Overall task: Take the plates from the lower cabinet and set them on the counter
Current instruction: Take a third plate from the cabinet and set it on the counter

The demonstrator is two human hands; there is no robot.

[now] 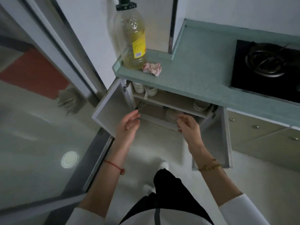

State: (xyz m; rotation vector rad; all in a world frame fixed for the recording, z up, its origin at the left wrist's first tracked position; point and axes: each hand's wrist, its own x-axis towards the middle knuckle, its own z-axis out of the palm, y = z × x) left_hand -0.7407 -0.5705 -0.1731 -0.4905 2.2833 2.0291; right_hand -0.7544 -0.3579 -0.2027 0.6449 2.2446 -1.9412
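Note:
The lower cabinet (pixel 164 101) under the pale green counter (pixel 199 67) stands with both doors swung open. A stack of white plates (pixel 200 105) rests on its upper shelf at the right. Pale dishes (pixel 172 116) stand on the lower shelf, partly hidden. My left hand (pixel 129 124) hovers in front of the lower shelf, fingers apart, holding nothing. My right hand (pixel 188 125) is just in front of the pale dishes, fingers spread and empty. Whether it touches them is unclear.
A large oil bottle (pixel 132 39) and a crumpled cloth (pixel 152 69) sit on the counter's left end. A black gas hob (pixel 267 65) fills the right. White bowls (pixel 144 89) sit on the upper shelf's left. Glass sliding door (pixel 40 127) at left; drawers (pixel 259 132) at right.

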